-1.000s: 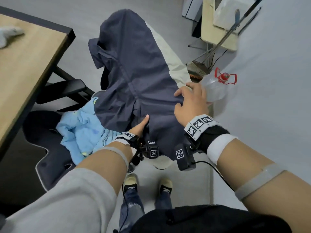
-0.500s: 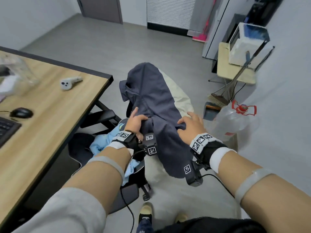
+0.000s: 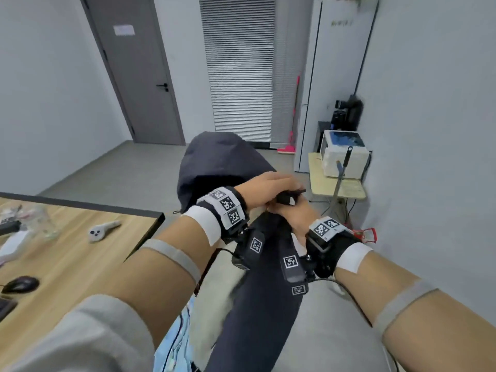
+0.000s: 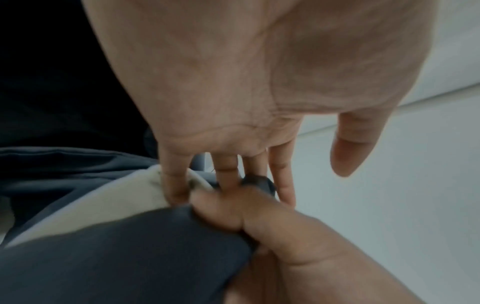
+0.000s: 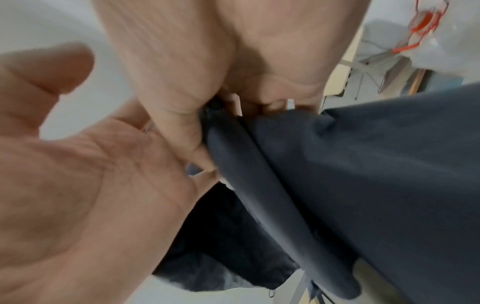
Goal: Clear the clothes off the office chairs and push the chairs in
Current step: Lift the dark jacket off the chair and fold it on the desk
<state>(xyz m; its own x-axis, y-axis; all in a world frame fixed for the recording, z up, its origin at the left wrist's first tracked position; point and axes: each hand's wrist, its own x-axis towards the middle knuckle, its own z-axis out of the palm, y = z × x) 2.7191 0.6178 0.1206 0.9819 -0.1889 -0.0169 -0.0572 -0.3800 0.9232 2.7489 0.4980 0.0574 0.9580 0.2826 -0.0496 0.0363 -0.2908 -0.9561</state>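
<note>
Both hands meet at one bunched edge of the dark jacket [image 3: 257,304]: the right hand [image 3: 298,213] has its fingers [image 5: 179,131] curled tight round the fabric, while the left hand [image 3: 264,190] lies over it, fingers [image 4: 281,181] straight. Smooth, slippery-looking navy cloth with a cream panel hangs in a long drape below the fingers. That loose tail could snag or slide free.
</note>
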